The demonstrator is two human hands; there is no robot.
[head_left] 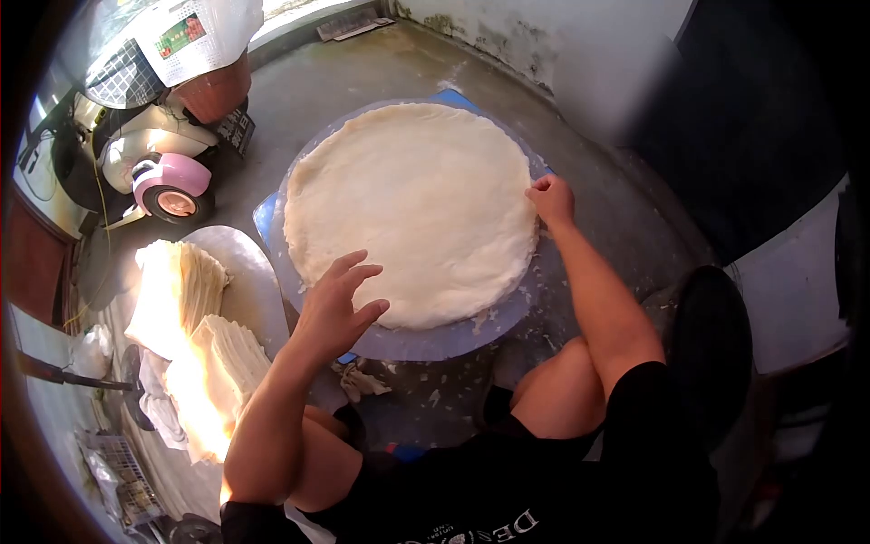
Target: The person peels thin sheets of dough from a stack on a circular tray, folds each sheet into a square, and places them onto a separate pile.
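A wide round sheet of pale dough (408, 199) lies flat on a grey round board (435, 346) in front of me. My right hand (551, 199) is at the sheet's right edge, thumb and fingers pinched on its rim. Over the near left part of the dough hovers my left hand (337, 304), its fingers spread and nothing in them. Blue corners of a support (265, 218) stick out from under the board.
To my left, two stacks of thin pale sheets (181, 295) stand beside another round board (237, 258). Beyond them are a pink-fendered wheel (174, 201) and a reddish-brown bucket (217, 91). Dough scraps (367, 381) litter the floor by my feet. A stained wall (507, 41) rises at the back.
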